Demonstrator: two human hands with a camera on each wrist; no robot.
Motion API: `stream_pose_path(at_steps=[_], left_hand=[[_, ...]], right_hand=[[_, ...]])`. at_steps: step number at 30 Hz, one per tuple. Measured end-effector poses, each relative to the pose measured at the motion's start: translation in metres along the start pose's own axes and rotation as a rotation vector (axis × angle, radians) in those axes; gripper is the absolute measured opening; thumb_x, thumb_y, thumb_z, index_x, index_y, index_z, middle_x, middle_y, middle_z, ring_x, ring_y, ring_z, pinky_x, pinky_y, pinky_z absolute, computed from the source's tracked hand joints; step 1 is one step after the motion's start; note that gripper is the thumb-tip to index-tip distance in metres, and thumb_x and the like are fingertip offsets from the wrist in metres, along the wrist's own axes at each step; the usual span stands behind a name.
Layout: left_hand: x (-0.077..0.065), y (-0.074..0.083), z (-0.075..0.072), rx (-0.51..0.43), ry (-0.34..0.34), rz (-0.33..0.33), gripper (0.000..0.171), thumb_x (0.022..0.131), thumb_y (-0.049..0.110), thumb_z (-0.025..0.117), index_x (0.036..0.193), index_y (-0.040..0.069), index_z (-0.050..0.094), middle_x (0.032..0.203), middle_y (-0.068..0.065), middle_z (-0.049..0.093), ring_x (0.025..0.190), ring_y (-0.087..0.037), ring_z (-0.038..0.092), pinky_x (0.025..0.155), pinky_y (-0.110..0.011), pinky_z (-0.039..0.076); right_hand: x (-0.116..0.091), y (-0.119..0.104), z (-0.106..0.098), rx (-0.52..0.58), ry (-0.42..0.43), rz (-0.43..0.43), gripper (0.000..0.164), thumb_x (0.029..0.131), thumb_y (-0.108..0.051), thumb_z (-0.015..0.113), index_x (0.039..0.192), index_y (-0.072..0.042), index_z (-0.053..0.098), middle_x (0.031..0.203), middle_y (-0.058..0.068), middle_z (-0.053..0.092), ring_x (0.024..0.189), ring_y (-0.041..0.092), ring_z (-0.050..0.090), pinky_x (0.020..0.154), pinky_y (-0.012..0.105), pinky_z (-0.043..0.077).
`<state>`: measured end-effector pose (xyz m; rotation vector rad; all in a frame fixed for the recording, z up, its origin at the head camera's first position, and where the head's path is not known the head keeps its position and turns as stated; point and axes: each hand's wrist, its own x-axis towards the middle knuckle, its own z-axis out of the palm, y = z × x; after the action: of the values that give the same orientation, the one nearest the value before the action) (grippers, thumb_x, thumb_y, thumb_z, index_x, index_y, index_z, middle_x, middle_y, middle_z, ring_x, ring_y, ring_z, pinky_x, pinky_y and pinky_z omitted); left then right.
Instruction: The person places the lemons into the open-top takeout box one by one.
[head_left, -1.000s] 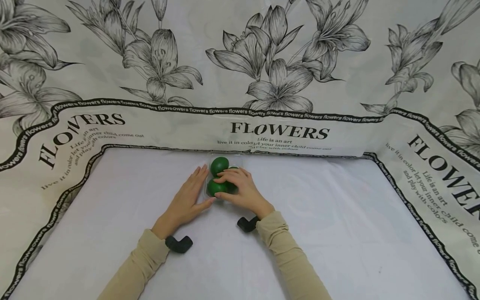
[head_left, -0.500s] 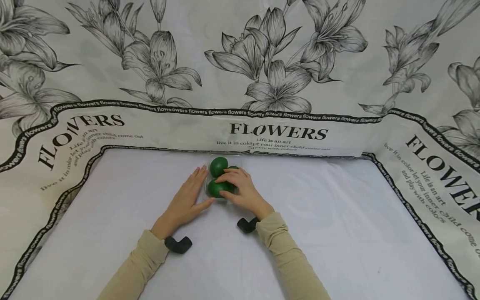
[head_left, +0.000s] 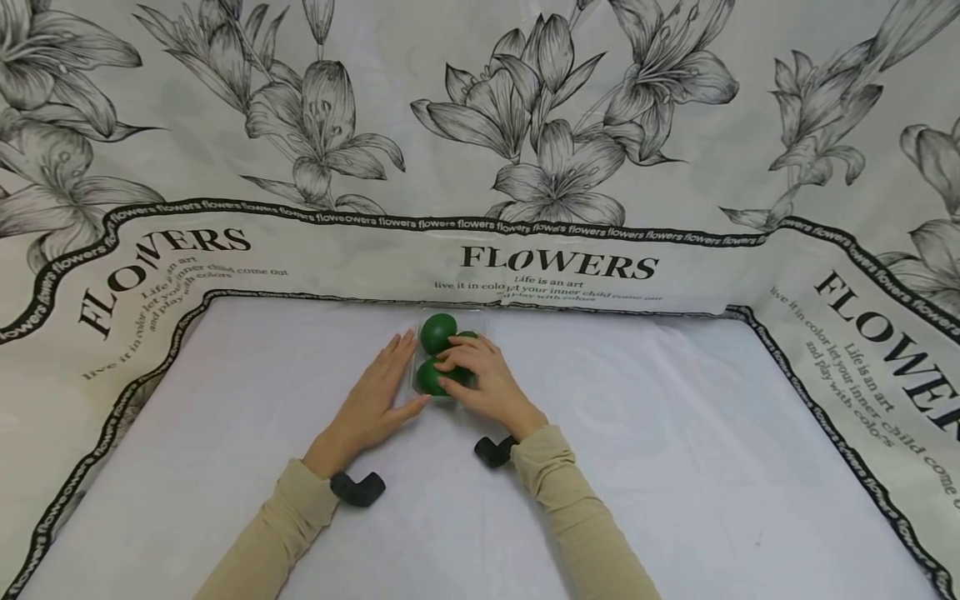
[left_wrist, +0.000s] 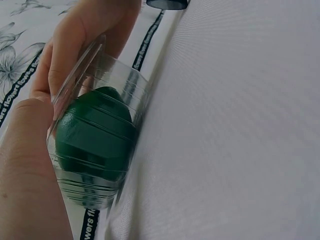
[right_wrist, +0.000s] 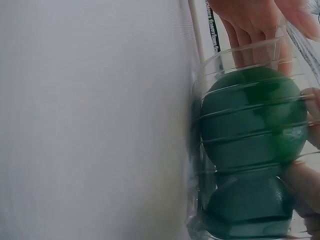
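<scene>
A clear, ribbed plastic container point(left_wrist: 122, 75) holds three smooth green balls near the table's far edge. One ball point(head_left: 439, 333) sits at the back left, another ball point(head_left: 427, 377) at the front left. Under my right fingers, a third ball point(head_left: 467, 337) is partly hidden. My left hand point(head_left: 371, 400) rests along the container's left side with straight fingers, its thumb at the near corner. Reaching over from the right, my right hand point(head_left: 487, 383) holds the front-left ball between thumb and curled fingers. Through the ribbed wall, a green ball point(right_wrist: 250, 120) shows large in the right wrist view.
A white cloth point(head_left: 675, 467) covers the table. Behind it and along both sides rises a floral-printed sheet point(head_left: 360, 258) with black lettering, close behind the container. Black wrist-worn pieces point(head_left: 358, 489) stick out by both sleeves.
My right thumb and fingers have shifted slightly on the front-left ball, the fingertips drawing a little to the right. My left hand and the container stay in place.
</scene>
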<state>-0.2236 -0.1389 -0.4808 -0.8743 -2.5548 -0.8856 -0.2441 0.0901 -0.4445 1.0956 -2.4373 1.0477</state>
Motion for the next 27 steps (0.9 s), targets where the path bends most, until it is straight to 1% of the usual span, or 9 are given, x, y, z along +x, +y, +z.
stream_pose_path(at_steps=[4, 9, 11, 14, 17, 20, 23, 27], left_hand=[[0.001, 0.000, 0.001, 0.001, 0.002, 0.003, 0.084, 0.095, 0.048, 0.059, 0.155, 0.000, 0.025, 0.162, -0.015, 0.023, 0.150, -0.033, 0.017, 0.118, -0.053, 0.021], [0.000, 0.001, 0.001, -0.003, -0.004, -0.005, 0.085, 0.095, 0.047, 0.060, 0.156, 0.000, 0.024, 0.163, -0.013, 0.021, 0.150, -0.031, 0.016, 0.119, -0.052, 0.020], [0.000, 0.001, 0.001, -0.006, -0.006, -0.006, 0.085, 0.095, 0.047, 0.060, 0.156, 0.000, 0.023, 0.164, -0.013, 0.020, 0.150, -0.031, 0.015, 0.119, -0.052, 0.020], [0.000, 0.000, 0.002, -0.001, -0.004, -0.001, 0.085, 0.096, 0.049, 0.057, 0.156, 0.000, 0.023, 0.164, -0.013, 0.020, 0.150, -0.032, 0.016, 0.119, -0.053, 0.020], [-0.001, 0.000, 0.002, -0.005, 0.007, 0.001, 0.085, 0.097, 0.051, 0.055, 0.156, -0.001, 0.024, 0.163, -0.014, 0.020, 0.150, -0.033, 0.017, 0.118, -0.053, 0.021], [-0.002, 0.000, 0.002, 0.006, 0.018, -0.001, 0.084, 0.098, 0.053, 0.052, 0.155, -0.001, 0.025, 0.163, -0.015, 0.022, 0.149, -0.034, 0.019, 0.118, -0.053, 0.022], [-0.002, 0.002, 0.001, 0.026, 0.027, -0.005, 0.079, 0.101, 0.053, 0.046, 0.155, -0.002, 0.026, 0.162, -0.016, 0.022, 0.149, -0.035, 0.019, 0.119, -0.052, 0.020], [0.000, 0.007, -0.003, 0.082, 0.015, -0.043, 0.072, 0.105, 0.047, 0.038, 0.155, -0.002, 0.025, 0.163, -0.016, 0.020, 0.150, -0.036, 0.016, 0.120, -0.051, 0.016]], right_hand=[[0.000, 0.001, 0.000, 0.011, 0.008, 0.001, 0.012, 0.087, -0.016, 0.074, 0.097, -0.010, 0.072, 0.116, 0.010, 0.070, 0.130, 0.033, 0.050, 0.113, 0.066, 0.022], [-0.002, 0.002, -0.002, 0.036, -0.006, 0.002, 0.017, 0.088, -0.016, 0.073, 0.103, -0.008, 0.072, 0.119, 0.011, 0.069, 0.132, 0.035, 0.048, 0.113, 0.065, 0.021], [-0.002, 0.003, -0.004, 0.058, -0.009, 0.004, 0.020, 0.088, -0.014, 0.073, 0.107, -0.006, 0.072, 0.121, 0.012, 0.068, 0.132, 0.036, 0.048, 0.114, 0.063, 0.021], [-0.003, 0.001, -0.010, 0.095, -0.021, 0.010, 0.024, 0.089, -0.012, 0.072, 0.111, -0.003, 0.070, 0.124, 0.016, 0.066, 0.133, 0.039, 0.046, 0.115, 0.058, 0.025], [-0.003, 0.000, -0.018, 0.103, -0.038, 0.030, 0.027, 0.091, -0.012, 0.070, 0.116, -0.001, 0.068, 0.129, 0.017, 0.063, 0.134, 0.039, 0.045, 0.115, 0.052, 0.030], [-0.006, -0.001, -0.027, 0.098, -0.039, 0.062, 0.029, 0.093, -0.012, 0.069, 0.120, 0.000, 0.067, 0.133, 0.017, 0.060, 0.135, 0.038, 0.044, 0.114, 0.050, 0.032], [-0.010, 0.001, -0.039, 0.076, -0.004, 0.093, 0.030, 0.094, -0.012, 0.068, 0.122, 0.000, 0.066, 0.135, 0.017, 0.059, 0.135, 0.036, 0.044, 0.114, 0.050, 0.033], [-0.022, 0.005, -0.060, -0.027, 0.062, 0.160, 0.035, 0.095, -0.015, 0.066, 0.128, -0.003, 0.063, 0.141, 0.014, 0.055, 0.136, 0.032, 0.044, 0.112, 0.051, 0.034]])
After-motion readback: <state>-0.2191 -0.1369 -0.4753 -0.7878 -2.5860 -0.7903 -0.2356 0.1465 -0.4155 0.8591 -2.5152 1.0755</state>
